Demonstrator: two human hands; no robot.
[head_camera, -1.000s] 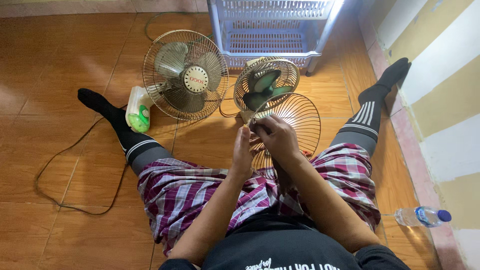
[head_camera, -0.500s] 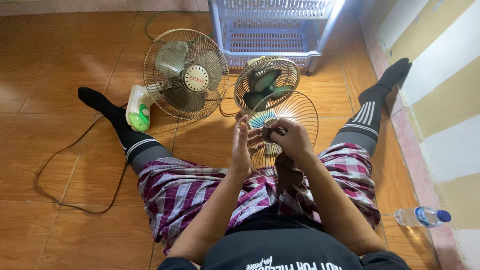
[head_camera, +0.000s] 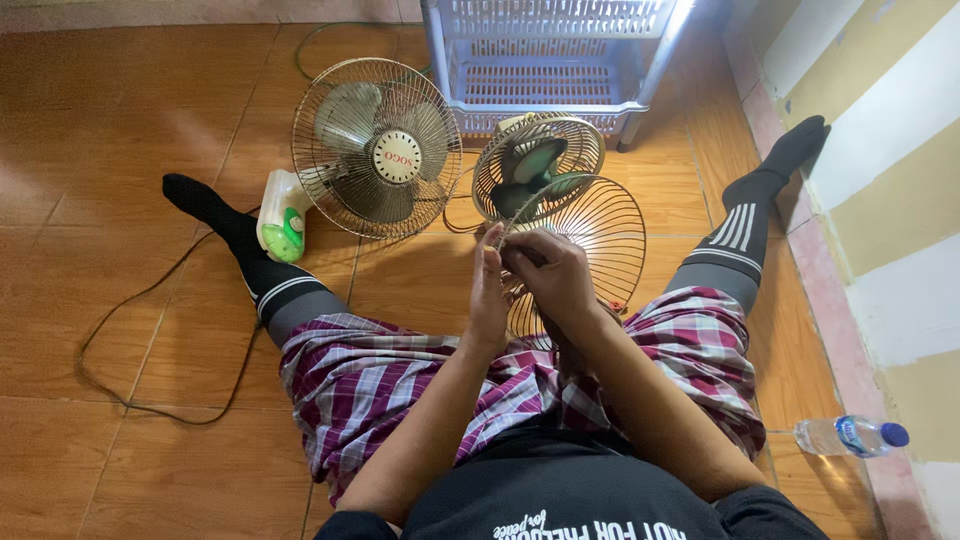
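Note:
I sit on a tiled floor with my legs spread. A round wire fan grille (head_camera: 598, 232) stands tilted in front of my lap. My left hand (head_camera: 489, 296) grips its left rim, thumb up. My right hand (head_camera: 553, 272) presses a dark brown cloth (head_camera: 562, 352) against the wires near the upper left rim; most of the cloth is hidden under the hand and hangs below the wrist. Just behind the grille stands a small fan with green blades (head_camera: 536, 167).
A larger fan with a metal cage (head_camera: 376, 146) and white-green base (head_camera: 283, 217) lies to the left, its black cord (head_camera: 140, 300) looping over the floor. A blue plastic rack (head_camera: 548, 62) stands behind. A water bottle (head_camera: 850, 435) lies by the striped wall on the right.
My right hand with the cloth moved from the grille's centre up to its upper left rim. The grille tilted slightly; my left hand stayed on the rim.

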